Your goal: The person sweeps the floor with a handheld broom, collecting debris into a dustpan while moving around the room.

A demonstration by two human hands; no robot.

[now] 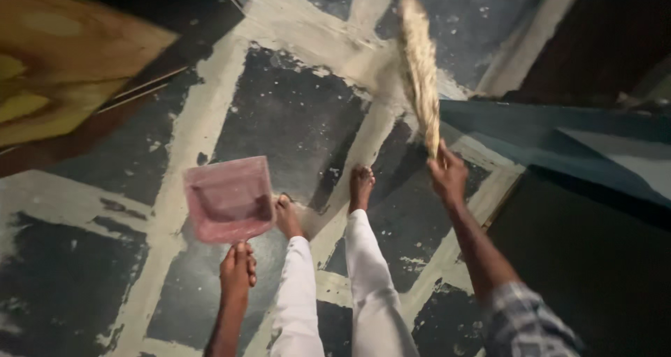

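My left hand [237, 267] grips the handle of a pink dustpan [229, 197], held out flat above the floor just left of my bare left foot [287, 217]. My right hand [447, 174] is closed around the bottom of a straw hand broom [419, 70], whose pale bristles point up and away from me. The broom looks blurred. My legs in white trousers [363, 280] stand between the two hands, with my right foot [361, 186] on a pale strip of the floor.
The floor [293, 119] is dark, worn and speckled, crossed by pale painted bands. A brown wooden board [63, 63] lies at the upper left. A blue-grey low ledge [559, 140] runs along the right, with dark ground beyond it.
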